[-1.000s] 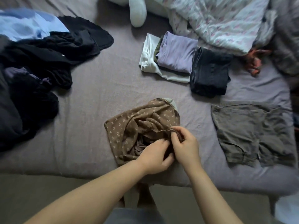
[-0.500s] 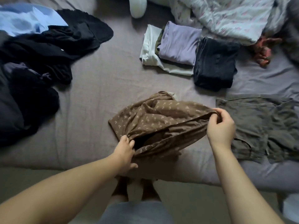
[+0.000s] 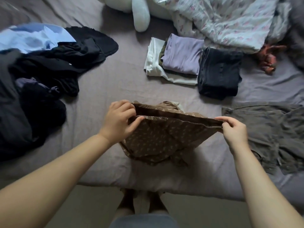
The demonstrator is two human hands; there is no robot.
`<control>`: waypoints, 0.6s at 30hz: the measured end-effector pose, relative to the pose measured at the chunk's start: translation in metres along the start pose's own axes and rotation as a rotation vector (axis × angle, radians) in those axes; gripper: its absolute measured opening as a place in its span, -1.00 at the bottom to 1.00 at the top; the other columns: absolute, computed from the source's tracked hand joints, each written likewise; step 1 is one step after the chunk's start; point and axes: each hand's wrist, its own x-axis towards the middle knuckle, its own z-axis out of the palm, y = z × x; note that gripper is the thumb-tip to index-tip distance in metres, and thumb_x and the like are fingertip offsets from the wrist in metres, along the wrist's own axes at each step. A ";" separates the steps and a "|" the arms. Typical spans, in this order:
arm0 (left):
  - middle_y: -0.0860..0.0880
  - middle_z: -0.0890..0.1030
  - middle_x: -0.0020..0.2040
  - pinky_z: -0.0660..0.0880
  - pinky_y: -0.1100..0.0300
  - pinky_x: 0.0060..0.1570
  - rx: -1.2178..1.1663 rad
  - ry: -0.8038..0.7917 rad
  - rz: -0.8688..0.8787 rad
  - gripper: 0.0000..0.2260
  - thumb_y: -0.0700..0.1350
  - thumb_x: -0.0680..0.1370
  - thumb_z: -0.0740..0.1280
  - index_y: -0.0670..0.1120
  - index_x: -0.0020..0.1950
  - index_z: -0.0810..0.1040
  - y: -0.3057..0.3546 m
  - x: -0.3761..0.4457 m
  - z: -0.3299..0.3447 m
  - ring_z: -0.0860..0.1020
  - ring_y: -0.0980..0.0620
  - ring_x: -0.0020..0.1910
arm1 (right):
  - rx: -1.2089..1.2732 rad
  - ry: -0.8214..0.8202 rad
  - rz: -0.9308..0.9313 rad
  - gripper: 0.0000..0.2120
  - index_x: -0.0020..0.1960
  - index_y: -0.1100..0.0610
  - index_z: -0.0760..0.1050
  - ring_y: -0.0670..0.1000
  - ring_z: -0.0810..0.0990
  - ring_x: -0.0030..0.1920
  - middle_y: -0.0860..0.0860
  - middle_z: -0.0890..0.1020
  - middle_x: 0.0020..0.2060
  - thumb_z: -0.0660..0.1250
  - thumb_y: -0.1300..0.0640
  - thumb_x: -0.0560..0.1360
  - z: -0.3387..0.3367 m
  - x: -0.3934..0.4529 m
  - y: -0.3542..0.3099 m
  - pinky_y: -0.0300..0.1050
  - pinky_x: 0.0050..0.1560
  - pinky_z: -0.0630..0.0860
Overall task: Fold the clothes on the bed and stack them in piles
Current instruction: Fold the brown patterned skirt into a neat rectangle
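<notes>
Comparing with half a second ago: my left hand [image 3: 117, 120] has risen from the garment's near lower corner to the far left end of its top edge, and my right hand [image 3: 234, 129] sits much where it was, at the right end. The brown floral garment [image 3: 158, 137] was bunched on the bed [image 3: 105, 89]; now its top edge is pulled into a straight band between both hands. Left grip: fingers curled over the edge, thumb pressed under it. Right grip: thumb and fingers pinching the end.

Garment sits at frame centre, brown with small pale sprigs, lower part sagging in folds onto the bed near its front edge.

Folded stack [image 3: 179, 58] and dark folded pile [image 3: 218, 73] lie upper right of centre; grey-green shorts [image 3: 269, 132] flat at right, cut by the frame edge. Dark unfolded heap [image 3: 37, 76] at left: individual pieces cannot be told apart.
</notes>
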 end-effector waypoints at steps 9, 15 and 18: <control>-0.06 0.43 -0.13 0.41 0.32 -0.19 -0.368 0.030 -0.459 -0.91 -0.29 0.46 0.35 -0.20 -0.18 0.45 -0.014 0.013 -0.014 0.41 0.07 -0.23 | -0.502 -0.333 -0.473 -0.71 0.01 0.13 0.64 0.05 0.53 -0.06 0.01 0.49 -0.14 0.47 0.38 0.34 -0.003 0.011 -0.013 -0.46 -0.09 0.34; -0.18 0.52 -0.17 0.39 0.05 -0.17 -0.728 -0.111 -0.855 -0.87 -0.26 0.46 0.19 -0.03 -0.18 0.41 -0.034 0.010 -0.004 0.46 -0.05 -0.17 | 0.131 -0.432 -0.180 -0.76 0.03 0.05 0.59 -0.09 0.55 0.13 -0.06 0.59 0.13 0.32 0.34 0.50 0.000 0.012 -0.025 -0.27 0.16 0.45; -0.17 0.55 -0.19 0.37 0.15 -0.25 -0.771 -0.353 -0.941 -0.85 -0.30 0.45 0.18 -0.06 -0.21 0.43 -0.039 0.008 -0.005 0.44 -0.06 -0.21 | 0.280 -0.568 0.045 -0.77 0.00 0.17 0.59 0.13 0.56 0.02 0.16 0.64 0.00 0.29 0.20 0.37 0.007 0.010 -0.024 0.01 0.04 0.46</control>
